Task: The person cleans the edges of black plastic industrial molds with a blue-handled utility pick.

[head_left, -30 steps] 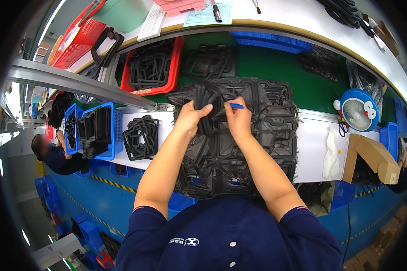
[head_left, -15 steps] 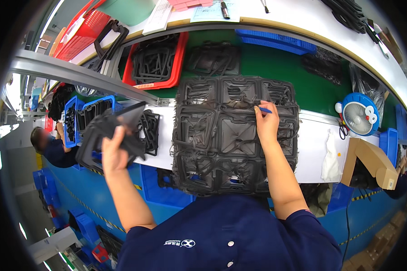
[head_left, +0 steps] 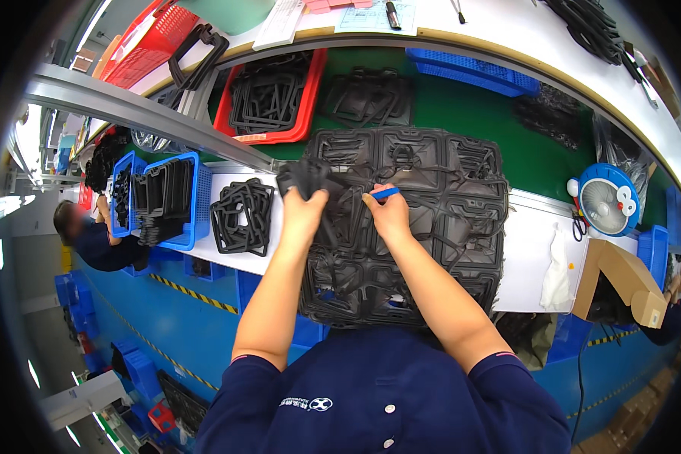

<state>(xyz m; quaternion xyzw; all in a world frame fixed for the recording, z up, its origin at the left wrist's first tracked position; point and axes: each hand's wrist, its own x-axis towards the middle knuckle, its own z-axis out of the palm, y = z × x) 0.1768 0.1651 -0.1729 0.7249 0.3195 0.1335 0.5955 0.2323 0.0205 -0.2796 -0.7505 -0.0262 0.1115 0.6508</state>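
The left hand (head_left: 304, 214) has its fingers clamped on a black rubber piece (head_left: 304, 175) lifted at the ten o'clock corner of the big black rubber sheet (head_left: 431, 204) lying on the white table (head_left: 526, 261). The right hand (head_left: 390, 216), just beside it at three o'clock, pinches a small blue tool (head_left: 384, 194) against the sheet. A stack of black frames (head_left: 240, 216) lies at nine o'clock of the left hand.

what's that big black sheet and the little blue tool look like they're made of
Black sheet: looks like moulded rubber, matte with a faint sheen; thin strands hang limp where the left hand lifts a piece. Blue tool in the right hand: probably smooth plastic, too small to be sure.
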